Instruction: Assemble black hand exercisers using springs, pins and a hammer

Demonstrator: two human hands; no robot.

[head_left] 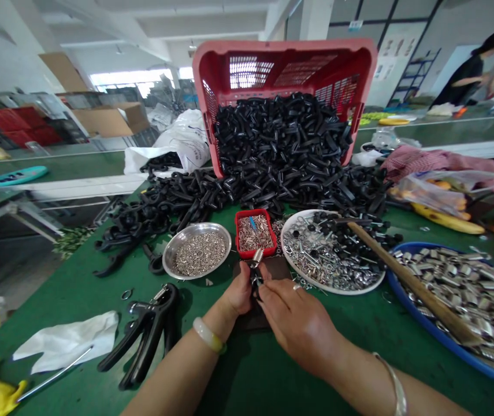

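My left hand (238,289) is closed around a small black plastic assembly with a metal coil spring (257,257) sticking up from its top. From the other side, my right hand (301,315) pinches the lower part of this piece; its fingertips partly hide what they grip. Both hands are over a dark flat block (251,320) on the green table. Just beyond them stands a red tray (237,245) of small pins with a blue-handled tool on top. Left of my left forearm, black hand grip strengtheners (153,323) with springs rest on the table.
A steel bowl (166,268) of tiny parts, a white tray (337,289) of screws and knobs, and a blue basin (429,329) with a wooden stick across it surround the hands. Black handles spill from a tipped red crate (285,49). A yellow-handled screwdriver (2,393) lies left.
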